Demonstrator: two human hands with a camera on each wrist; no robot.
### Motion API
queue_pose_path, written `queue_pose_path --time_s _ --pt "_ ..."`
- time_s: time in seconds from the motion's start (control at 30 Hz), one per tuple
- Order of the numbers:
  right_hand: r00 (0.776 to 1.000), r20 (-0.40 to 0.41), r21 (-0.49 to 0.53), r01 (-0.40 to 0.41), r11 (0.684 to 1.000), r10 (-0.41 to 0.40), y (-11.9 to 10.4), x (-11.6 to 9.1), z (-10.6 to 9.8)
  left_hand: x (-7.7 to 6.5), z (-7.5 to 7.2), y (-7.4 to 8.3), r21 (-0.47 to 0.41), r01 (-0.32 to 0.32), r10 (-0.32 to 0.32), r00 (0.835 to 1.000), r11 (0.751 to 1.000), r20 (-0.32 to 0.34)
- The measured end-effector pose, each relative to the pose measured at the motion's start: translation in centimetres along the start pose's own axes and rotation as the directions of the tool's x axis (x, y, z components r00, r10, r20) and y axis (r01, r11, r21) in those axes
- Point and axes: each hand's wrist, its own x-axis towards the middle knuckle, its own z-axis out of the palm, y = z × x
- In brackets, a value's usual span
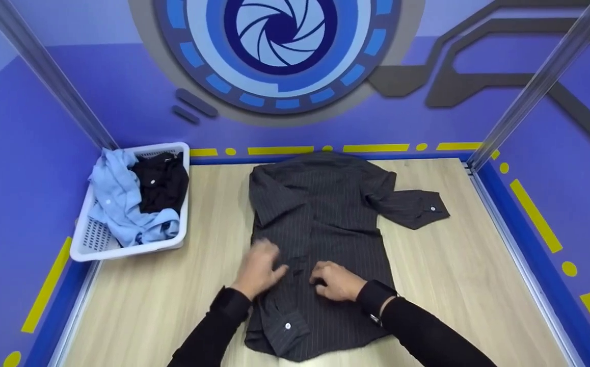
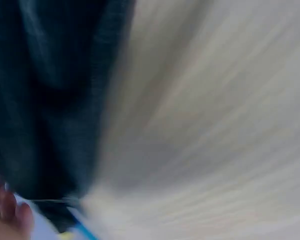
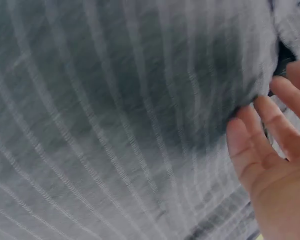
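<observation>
The striped shirt [image 1: 346, 260] lies on the surface [image 1: 458, 285]. The step in hand looks like laying one sleeve [image 1: 275, 198] inward along the shirt's left side; the other sleeve [image 1: 408, 208] juts out beyond its right. The left hand [image 1: 258, 270] and right hand [image 1: 338, 281] are over the shirt's lower half, each grip loose, thumb apart from fingers. The next move likely calls for folding the jutting sleeve across the shirt.

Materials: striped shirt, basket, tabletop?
Striped shirt: matte woven cloth, judging by its soft folds and thread-like pinstripes; fibre can't be told.
Basket: probably moulded plastic, smooth and white, judging by the rounded rim and regularly perforated walls.
Tabletop: pale wood or wood-look laminate, seemingly low-gloss; grain streaks show, but don't settle which.
</observation>
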Motion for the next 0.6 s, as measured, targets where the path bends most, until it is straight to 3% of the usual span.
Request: queue_pose_path --time_s 0.1,0.17,0.27,0.33,0.37,0.4,0.47,0.53,0.57,0.6 --pt "1.0 0.028 0.031 -0.002 1.0 0.001 -0.3 0.3 0.0 -0.4 0.2 1.9 0.043 -0.081 0.074 0.986 0.996 0.149" --pt "0.999 0.032 0.061 -0.013 0.998 0.011 -0.3 0.4 -0.1 -0.4 0.4 2.8 0.016 -0.076 0.07 0.971 0.997 0.231" --pt "0.999 0.019 0.172 -0.053 0.984 0.051 -0.2 0.7 -0.2 -0.1 0.6 3.6 -0.059 -0.089 0.1 0.965 0.994 0.243" --pt "0.995 0.02 0.317 -0.1 0.943 0.099 -0.1 0.8 -0.5 0.4 0.5 3.9 -0.13 -0.135 0.16 0.967 0.982 0.201" --pt "0.991 0.034 0.407 -0.134 0.903 0.132 -0.1 0.9 -0.6 0.6 0.4 4.0 -0.161 -0.166 0.194 0.964 0.973 0.182" --pt "0.984 0.062 0.506 -0.177 0.844 0.169 0.0 0.9 -0.8 0.9 0.4 4.1 -0.182 -0.2 0.231 0.958 0.963 0.17" --pt "0.961 0.143 0.663 -0.27 0.698 0.237 0.0 0.9 -1.0 1.1 0.3 4.2 -0.192 -0.25 0.284 0.942 0.949 0.177" --pt "0.927 0.241 0.733 -0.368 0.572 0.287 -0.1 0.9 -1.1 0.9 0.4 4.2 -0.176 -0.263 0.301 0.922 0.949 0.244" --pt "0.908 0.284 0.738 -0.412 0.534 0.308 -0.1 0.8 -1.0 0.6 0.5 4.1 -0.153 -0.264 0.299 0.908 0.952 0.293" --pt "0.893 0.311 0.724 -0.444 0.528 0.324 -0.2 0.7 -1.0 0.3 0.6 4.0 -0.121 -0.263 0.289 0.894 0.957 0.343"
